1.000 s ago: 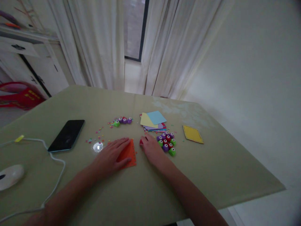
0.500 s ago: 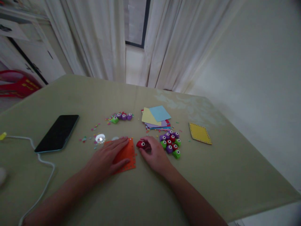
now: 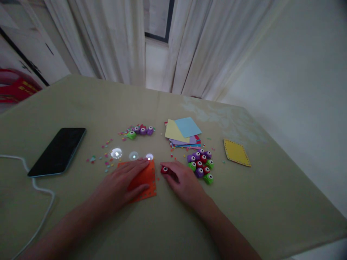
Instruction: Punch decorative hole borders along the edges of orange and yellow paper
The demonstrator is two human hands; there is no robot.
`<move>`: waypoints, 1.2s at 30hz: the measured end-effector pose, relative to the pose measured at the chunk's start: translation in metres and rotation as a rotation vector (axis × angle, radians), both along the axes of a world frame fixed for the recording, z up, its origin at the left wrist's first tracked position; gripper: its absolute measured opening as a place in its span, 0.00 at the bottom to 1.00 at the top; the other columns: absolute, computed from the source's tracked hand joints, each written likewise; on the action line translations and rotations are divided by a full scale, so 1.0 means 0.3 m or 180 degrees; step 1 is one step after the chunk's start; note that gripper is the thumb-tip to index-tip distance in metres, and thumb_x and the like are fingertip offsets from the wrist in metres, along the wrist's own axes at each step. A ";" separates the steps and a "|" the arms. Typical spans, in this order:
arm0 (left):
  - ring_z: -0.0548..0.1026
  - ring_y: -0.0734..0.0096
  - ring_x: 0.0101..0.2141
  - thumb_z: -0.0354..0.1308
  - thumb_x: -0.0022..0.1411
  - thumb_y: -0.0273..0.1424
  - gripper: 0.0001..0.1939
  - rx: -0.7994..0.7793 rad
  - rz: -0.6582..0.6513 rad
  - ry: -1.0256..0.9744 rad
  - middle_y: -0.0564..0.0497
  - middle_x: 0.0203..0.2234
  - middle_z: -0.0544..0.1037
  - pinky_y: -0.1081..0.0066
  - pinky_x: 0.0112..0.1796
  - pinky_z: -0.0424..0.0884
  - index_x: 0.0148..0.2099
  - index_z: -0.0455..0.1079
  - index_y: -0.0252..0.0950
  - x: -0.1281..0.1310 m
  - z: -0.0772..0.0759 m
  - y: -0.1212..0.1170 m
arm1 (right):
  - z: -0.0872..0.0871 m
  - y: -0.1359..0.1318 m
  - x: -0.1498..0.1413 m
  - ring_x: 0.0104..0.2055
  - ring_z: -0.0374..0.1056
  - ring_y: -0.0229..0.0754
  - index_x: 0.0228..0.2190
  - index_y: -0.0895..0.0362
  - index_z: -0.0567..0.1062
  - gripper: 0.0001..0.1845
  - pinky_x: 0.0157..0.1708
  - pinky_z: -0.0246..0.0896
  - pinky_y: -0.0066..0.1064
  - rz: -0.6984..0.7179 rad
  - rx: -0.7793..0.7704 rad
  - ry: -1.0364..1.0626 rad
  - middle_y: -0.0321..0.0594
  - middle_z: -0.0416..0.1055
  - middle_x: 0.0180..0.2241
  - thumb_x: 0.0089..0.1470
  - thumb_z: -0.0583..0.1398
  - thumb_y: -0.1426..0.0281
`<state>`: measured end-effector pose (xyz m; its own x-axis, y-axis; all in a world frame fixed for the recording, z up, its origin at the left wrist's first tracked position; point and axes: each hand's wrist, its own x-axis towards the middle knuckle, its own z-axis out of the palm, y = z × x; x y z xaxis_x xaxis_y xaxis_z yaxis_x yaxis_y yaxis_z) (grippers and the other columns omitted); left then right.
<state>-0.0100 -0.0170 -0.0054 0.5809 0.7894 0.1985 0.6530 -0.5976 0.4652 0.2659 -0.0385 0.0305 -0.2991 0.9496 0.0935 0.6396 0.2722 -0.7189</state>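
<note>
Black-screened tablet (image 3: 58,151) is being seen lying flat at the far left, beside a white cable (image 3: 43,192). Orange felt square (image 3: 148,179) is being pressed flat on the green table (image 3: 121,231) by the spread left hand (image 3: 127,180), palm down. Just right of it, a red one-eyed piece (image 3: 164,169) is being pinched by the right hand (image 3: 184,180). Further right, purple, red and green one-eyed pieces (image 3: 200,165) are being kept clustered, and a yellow felt square (image 3: 236,152) is being left apart.
</note>
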 end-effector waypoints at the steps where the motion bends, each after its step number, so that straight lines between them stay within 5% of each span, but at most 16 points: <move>1: 0.74 0.51 0.66 0.58 0.74 0.48 0.34 -0.0001 0.0003 0.0002 0.45 0.69 0.72 0.53 0.66 0.70 0.76 0.61 0.45 0.000 0.001 -0.001 | 0.003 0.000 0.004 0.53 0.76 0.48 0.56 0.56 0.79 0.19 0.57 0.67 0.38 0.0028 -0.0042 -0.0006 0.46 0.81 0.52 0.66 0.64 0.76; 7: 0.74 0.54 0.65 0.58 0.75 0.46 0.31 -0.0120 -0.0013 -0.0010 0.48 0.69 0.72 0.56 0.65 0.71 0.75 0.62 0.47 0.004 0.012 -0.005 | 0.021 -0.001 0.013 0.38 0.75 0.46 0.43 0.56 0.81 0.15 0.39 0.65 0.34 -0.0351 -0.0411 -0.0304 0.40 0.81 0.37 0.60 0.73 0.61; 9: 0.75 0.54 0.64 0.58 0.75 0.46 0.29 -0.0147 -0.0001 -0.0033 0.48 0.68 0.74 0.56 0.65 0.72 0.74 0.63 0.47 0.003 0.012 -0.004 | 0.027 -0.003 0.012 0.35 0.73 0.43 0.41 0.56 0.80 0.13 0.36 0.63 0.32 -0.0355 -0.0478 -0.0235 0.37 0.79 0.33 0.60 0.73 0.63; 13: 0.76 0.53 0.63 0.58 0.75 0.45 0.28 -0.0193 -0.0026 -0.0064 0.47 0.67 0.75 0.56 0.63 0.73 0.73 0.64 0.47 0.002 0.012 -0.003 | 0.025 -0.008 0.001 0.32 0.72 0.39 0.43 0.56 0.79 0.07 0.34 0.64 0.30 -0.0314 -0.0480 0.0113 0.35 0.78 0.31 0.62 0.68 0.74; 20: 0.77 0.53 0.62 0.56 0.76 0.44 0.26 -0.0192 -0.0199 -0.0171 0.46 0.64 0.77 0.56 0.62 0.74 0.71 0.66 0.46 0.015 0.013 -0.015 | -0.005 -0.018 -0.040 0.33 0.77 0.39 0.42 0.55 0.78 0.11 0.34 0.70 0.29 -0.0694 -0.0402 0.0974 0.38 0.83 0.35 0.58 0.70 0.69; 36: 0.70 0.52 0.68 0.57 0.76 0.46 0.31 -0.0093 -0.0212 -0.0185 0.43 0.70 0.70 0.52 0.67 0.69 0.75 0.62 0.43 0.020 0.004 -0.012 | 0.010 -0.027 -0.052 0.30 0.73 0.38 0.42 0.55 0.78 0.11 0.33 0.68 0.29 -0.0506 -0.0398 0.0807 0.35 0.81 0.34 0.56 0.70 0.72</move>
<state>-0.0040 -0.0205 -0.0043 0.6206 0.7553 0.2108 0.5837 -0.6244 0.5190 0.2503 -0.0465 0.0334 -0.1282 0.9914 0.0257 0.4632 0.0828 -0.8824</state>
